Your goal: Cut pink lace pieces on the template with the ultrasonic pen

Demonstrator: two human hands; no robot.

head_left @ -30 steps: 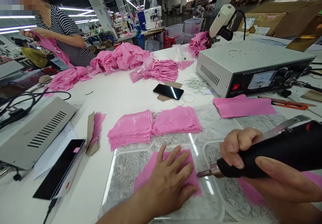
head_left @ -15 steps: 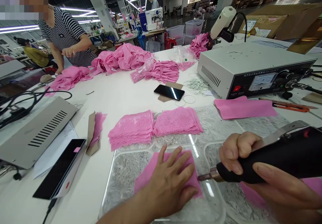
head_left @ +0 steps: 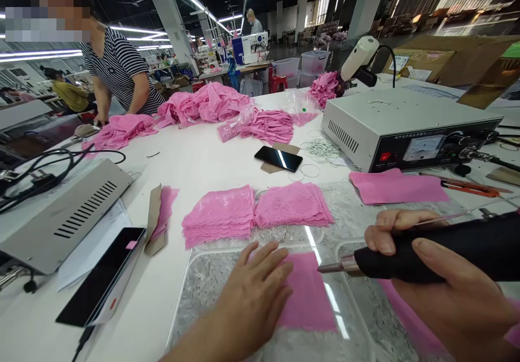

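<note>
My left hand (head_left: 255, 291) lies over the left part of a pink fabric piece (head_left: 306, 297), palm down with its fingers stretched out. The fabric rests flat on a clear plastic template (head_left: 211, 280) over a grey marbled surface. My right hand (head_left: 439, 280) is wrapped round a black ultrasonic handpiece (head_left: 455, 251). Its pointed metal tip (head_left: 331, 268) is at the fabric's right edge; I cannot tell whether it touches. Two stacks of pink lace pieces, a left stack (head_left: 219, 215) and a right stack (head_left: 293, 205), sit just beyond the fabric. More pink cloth (head_left: 410, 318) shows under my right hand.
A grey control box (head_left: 410, 123) stands at the right, another box (head_left: 81, 210) at the left. One phone (head_left: 279, 157) lies mid-table, another (head_left: 103, 275) at left. An orange cutter (head_left: 471, 187) lies right. A co-worker in stripes (head_left: 122, 64) stands beyond pink garments (head_left: 207, 102).
My left hand has slid left across the fabric, baring its right side. The handpiece tip has risen slightly in the picture. The co-worker's hands have lowered to the pink garments.
</note>
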